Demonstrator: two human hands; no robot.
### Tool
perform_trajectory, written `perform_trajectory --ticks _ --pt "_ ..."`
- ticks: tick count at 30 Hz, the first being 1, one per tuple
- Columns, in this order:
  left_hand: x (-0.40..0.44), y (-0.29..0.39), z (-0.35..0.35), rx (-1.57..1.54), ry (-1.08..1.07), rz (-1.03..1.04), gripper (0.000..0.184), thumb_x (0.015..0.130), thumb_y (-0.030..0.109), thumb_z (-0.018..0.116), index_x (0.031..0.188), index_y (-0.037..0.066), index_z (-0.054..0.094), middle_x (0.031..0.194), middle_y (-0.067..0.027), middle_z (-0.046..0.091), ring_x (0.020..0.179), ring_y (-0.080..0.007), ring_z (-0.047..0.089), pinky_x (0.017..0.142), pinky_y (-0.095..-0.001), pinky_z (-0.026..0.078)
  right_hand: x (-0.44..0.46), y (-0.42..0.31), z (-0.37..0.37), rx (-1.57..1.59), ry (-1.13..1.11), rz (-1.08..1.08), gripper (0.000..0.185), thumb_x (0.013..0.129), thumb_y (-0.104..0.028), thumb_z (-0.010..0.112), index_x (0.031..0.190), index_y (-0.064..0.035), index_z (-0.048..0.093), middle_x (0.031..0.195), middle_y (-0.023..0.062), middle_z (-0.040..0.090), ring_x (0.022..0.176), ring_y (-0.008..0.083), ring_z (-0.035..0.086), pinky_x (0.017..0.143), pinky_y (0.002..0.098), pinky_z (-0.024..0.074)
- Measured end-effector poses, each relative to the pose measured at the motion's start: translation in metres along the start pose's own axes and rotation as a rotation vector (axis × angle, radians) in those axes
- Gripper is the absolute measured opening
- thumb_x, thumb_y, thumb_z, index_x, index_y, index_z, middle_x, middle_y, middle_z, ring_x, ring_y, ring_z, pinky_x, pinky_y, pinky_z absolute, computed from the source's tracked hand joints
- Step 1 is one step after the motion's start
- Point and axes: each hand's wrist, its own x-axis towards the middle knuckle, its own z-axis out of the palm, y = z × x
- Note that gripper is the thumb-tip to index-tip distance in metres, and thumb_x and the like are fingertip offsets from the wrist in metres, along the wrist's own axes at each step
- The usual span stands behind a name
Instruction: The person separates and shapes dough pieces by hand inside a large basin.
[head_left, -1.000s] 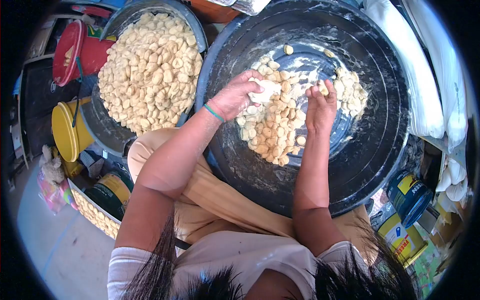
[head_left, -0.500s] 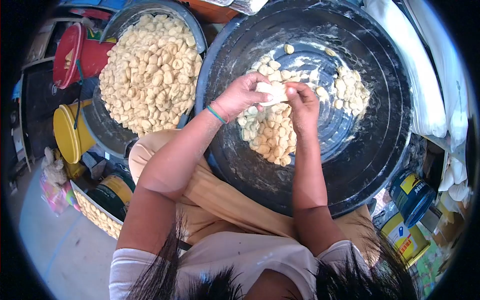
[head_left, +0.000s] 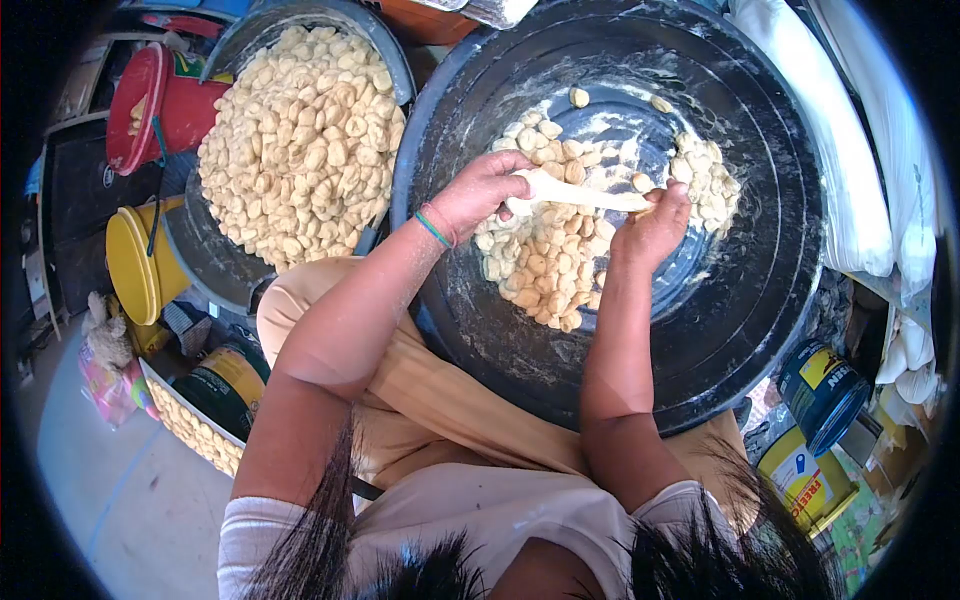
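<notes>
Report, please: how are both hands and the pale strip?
Left hand and right hand closed on opposite ends of pale strip. Strip stretched out above black tub. No obstruction seen between hands.

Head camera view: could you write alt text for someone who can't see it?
A person's left hand and right hand stretch a pale strip over a large black basin holding small tan pieces; a tub beside it is heaped with more.

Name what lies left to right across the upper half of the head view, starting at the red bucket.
red bucket → heap of pale round pieces → left hand → stretched pale strip → right hand → white bags
</notes>
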Motion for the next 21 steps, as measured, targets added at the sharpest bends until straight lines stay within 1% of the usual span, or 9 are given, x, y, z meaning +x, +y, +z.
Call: perform_trajectory --ticks 4,7,8,11,12,14,16,19,21 --pt "0.003 -0.004 -0.002 -0.172 -0.016 0.081 0.018 0.079 0.005 0.055 0.097 0.003 0.054 0.103 -0.0092 0.06 0.089 -0.0179 0.06 0.069 -0.0303 0.053 0.009 -0.011 -0.002 0.19 0.038 0.076 0.018 0.094 -0.025 0.055 0.093 -0.0072 0.054 0.077 0.0012 0.053 0.073 0.0125 0.052 0.059 0.0254 0.0401" --pt "0.003 0.0 -0.008 -0.449 -0.102 0.151 0.019 0.079 0.004 0.053 0.098 0.002 0.051 0.114 -0.0155 0.059 0.102 -0.0268 0.06 0.078 -0.0371 0.054 0.013 -0.012 -0.005 0.244 -0.201 0.354 0.013 0.091 -0.019 0.06 0.094 -0.0076 0.055 0.081 0.0032 0.056 0.074 0.0137 0.054 0.06 0.0263 0.0411" --pt "0.004 -0.001 -0.01 -0.486 -0.132 0.163 0.019 0.08 0.004 0.053 0.099 0.001 0.05 0.116 -0.017 0.059 0.104 -0.029 0.06 0.08 -0.0387 0.054 0.018 0.001 -0.017 0.234 -0.391 0.374 0.011 0.088 -0.014 0.064 0.093 -0.0078 0.056 0.085 0.0034 0.059 0.075 0.0143 0.055 0.06 0.0283 0.044" --pt "0.0 0.004 -0.004 -0.448 -0.111 0.127 0.021 0.086 0.008 0.055 0.105 0.001 0.048 0.116 -0.0178 0.059 0.105 -0.0302 0.06 0.082 -0.0396 0.054 0.006 -0.006 -0.012 0.103 -0.43 0.417 0.013 0.09 -0.018 0.061 0.094 -0.0066 0.057 0.084 0.0046 0.059 0.075 0.0162 0.055 0.066 0.0295 0.0481" --pt "-0.001 0.006 0.0 -0.412 -0.087 0.102 0.022 0.088 0.009 0.056 0.107 0.001 0.048 0.115 -0.0174 0.059 0.104 -0.0297 0.06 0.082 -0.0393 0.054 0.004 -0.011 -0.01 -0.031 -0.416 0.484 0.027 0.092 -0.024 0.057 0.105 -0.0005 0.057 0.096 0.0085 0.06 0.088 0.02 0.057 0.079 0.0319 0.0496" --pt "0.0 0.005 0.002 -0.319 -0.066 0.085 0.025 0.09 0.013 0.057 0.111 0.001 0.049 0.113 -0.0156 0.059 0.103 -0.0284 0.061 0.083 -0.0385 0.054 -0.005 -0.016 -0.003 -0.303 -0.667 0.28 0.035 0.092 -0.029 0.056 0.114 -0.0013 0.057 0.106 0.0112 0.059 0.099 0.0223 0.056 0.084 0.0325 0.0485" --pt "-0.002 0.003 0.003 -0.297 -0.093 0.066 0.029 0.091 0.016 0.058 0.114 0.001 0.049 0.111 -0.0136 0.059 0.102 -0.0265 0.061 0.083 -0.0378 0.054 -0.015 -0.016 0.004 -0.611 -0.929 -0.21 0.04 0.087 -0.026 0.063 0.123 -0.0104 0.058 0.125 0.0129 0.053 0.118 0.0242 0.049 0.09 0.0334 0.0457" --pt "-0.003 0.004 0.005 -0.317 -0.173 0.052 0.032 0.091 0.017 0.06 0.116 0.001 0.05 0.109 -0.0109 0.059 0.099 -0.0231 0.062 0.083 -0.0369 0.055 -0.048 -0.027 0.029 -0.436 -0.99 -0.132 0.037 0.081 -0.015 0.068 0.118 -0.016 0.062 0.129 0.0132 0.051 0.118 0.0234 0.05 0.087 0.0333 0.0475" --pt "-0.003 0.003 0.005 -0.259 -0.183 0.049 0.032 0.091 0.018 0.06 0.117 0.001 0.05 0.108 -0.01 0.059 0.096 -0.0214 0.062 0.082 -0.0361 0.055 -0.041 -0.008 0.024 -0.485 -0.988 -0.184 0.036 0.081 -0.007 0.068 0.116 -0.0112 0.062 0.113 0.011 0.061 0.1 0.0218 0.059 0.079 0.0299 0.05"
